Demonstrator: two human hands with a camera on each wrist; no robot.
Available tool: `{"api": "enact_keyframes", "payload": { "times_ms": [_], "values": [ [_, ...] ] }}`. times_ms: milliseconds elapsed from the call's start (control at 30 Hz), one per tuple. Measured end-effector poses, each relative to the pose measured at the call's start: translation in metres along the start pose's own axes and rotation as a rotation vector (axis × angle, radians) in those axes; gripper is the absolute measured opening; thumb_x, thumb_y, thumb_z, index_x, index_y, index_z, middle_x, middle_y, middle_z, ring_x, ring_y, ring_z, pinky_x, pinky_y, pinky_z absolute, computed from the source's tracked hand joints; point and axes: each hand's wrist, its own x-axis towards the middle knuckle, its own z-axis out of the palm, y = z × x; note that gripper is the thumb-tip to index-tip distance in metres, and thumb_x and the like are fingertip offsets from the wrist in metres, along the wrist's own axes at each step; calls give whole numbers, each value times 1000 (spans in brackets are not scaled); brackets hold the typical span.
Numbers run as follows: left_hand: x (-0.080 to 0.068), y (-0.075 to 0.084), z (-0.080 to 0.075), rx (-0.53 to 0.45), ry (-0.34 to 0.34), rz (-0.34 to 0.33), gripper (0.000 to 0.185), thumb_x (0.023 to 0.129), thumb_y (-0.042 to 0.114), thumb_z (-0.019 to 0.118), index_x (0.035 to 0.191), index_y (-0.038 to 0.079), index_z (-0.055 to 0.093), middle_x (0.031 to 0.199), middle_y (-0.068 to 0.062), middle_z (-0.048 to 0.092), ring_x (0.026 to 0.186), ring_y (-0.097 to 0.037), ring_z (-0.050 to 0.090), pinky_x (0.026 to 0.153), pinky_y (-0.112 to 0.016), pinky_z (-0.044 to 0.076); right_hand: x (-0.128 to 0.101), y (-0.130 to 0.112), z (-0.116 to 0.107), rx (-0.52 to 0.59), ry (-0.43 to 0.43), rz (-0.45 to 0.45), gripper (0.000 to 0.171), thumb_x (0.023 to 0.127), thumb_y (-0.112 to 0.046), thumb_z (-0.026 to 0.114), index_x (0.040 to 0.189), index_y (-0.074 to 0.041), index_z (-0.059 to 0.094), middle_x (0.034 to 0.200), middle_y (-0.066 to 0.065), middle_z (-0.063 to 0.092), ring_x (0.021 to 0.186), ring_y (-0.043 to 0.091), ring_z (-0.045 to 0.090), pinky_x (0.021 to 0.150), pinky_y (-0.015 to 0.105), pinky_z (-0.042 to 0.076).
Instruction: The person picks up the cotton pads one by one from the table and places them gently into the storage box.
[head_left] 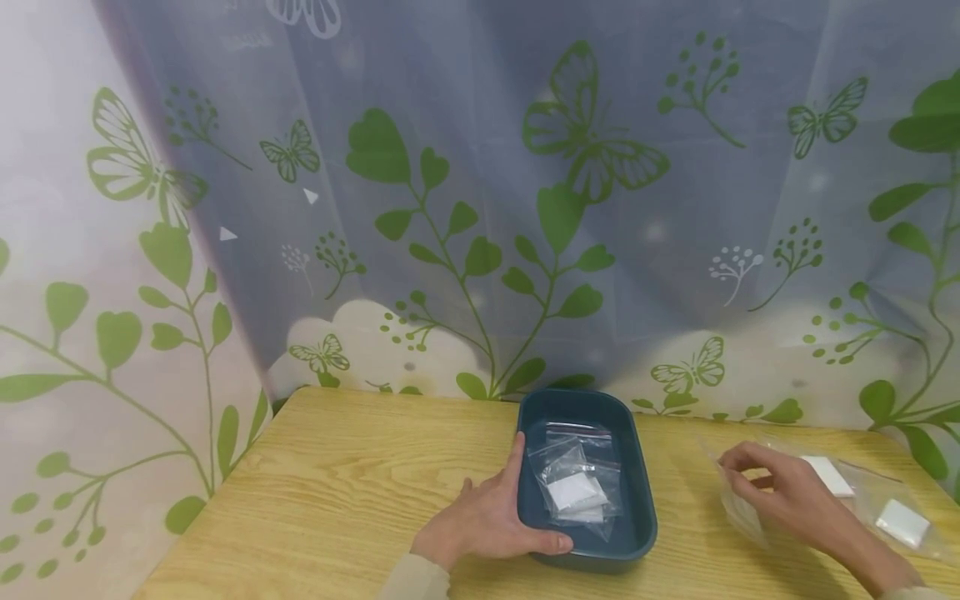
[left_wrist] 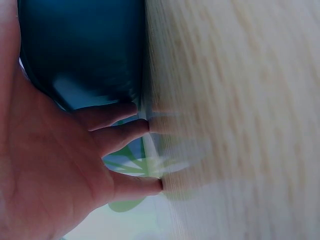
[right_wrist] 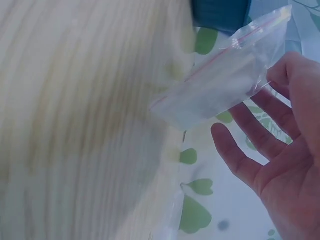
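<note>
Right hand (head_left: 797, 493) pinching a clear bag (right_wrist: 215, 82) over the counter (head_left: 337, 475), right of the blue bin (head_left: 636, 475); left hand (head_left: 491, 517) straight-fingered against its left side, thumb at near rim.

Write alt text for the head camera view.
A person's right hand pinches a clear zip bag to the right of a blue tray of bagged white items, while the left hand rests against the tray. More bagged white pieces lie farther right on a wood-grain table, before a butterfly-patterned backdrop.
</note>
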Motion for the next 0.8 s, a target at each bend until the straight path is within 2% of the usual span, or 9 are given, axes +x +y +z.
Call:
{"api": "enact_keyframes", "payload": {
  "times_ms": [133, 367, 633, 700, 800],
  "values": [
    [0, 0, 1, -9, 1, -5, 142, 69, 81, 75, 165, 25, -14, 162, -13, 43, 146, -33, 47, 120, -72, 19, 6, -9, 0, -17, 26, 28, 22, 89, 6, 72, 94, -16, 70, 90, 0, 75, 87, -15, 60, 60, 22, 58],
    [-1, 1, 0, -14, -1, -12, 142, 69, 80, 76, 165, 26, -14, 162, -14, 43, 146, -35, 47, 121, -71, 18, 17, -25, 2, -4, 66, 40, 20, 90, 4, 72, 97, -15, 72, 89, -7, 72, 86, -14, 60, 62, 22, 58],
    [-1, 0, 0, -24, -8, -15, 141, 69, 80, 76, 165, 28, -14, 162, -13, 43, 146, -36, 46, 122, -70, 16, 27, -43, 5, 0, 85, 48, 19, 92, 2, 71, 98, -16, 71, 93, -2, 73, 87, -14, 59, 63, 22, 58],
    [-1, 0, 0, -23, -6, -15, 141, 69, 80, 76, 165, 27, -13, 162, -14, 43, 146, -36, 46, 123, -70, 16, 29, -47, 7, 14, 89, 43, 19, 93, 2, 70, 97, -16, 71, 97, 3, 74, 89, -15, 58, 63, 22, 58],
    [-1, 1, 0, -21, -2, -12, 141, 69, 80, 76, 165, 27, -13, 161, -14, 43, 146, -37, 46, 123, -70, 17, 33, -53, 10, 41, 101, 25, 21, 92, 4, 69, 97, -16, 71, 96, 4, 74, 88, -14, 59, 63, 20, 57]
  ]
}}
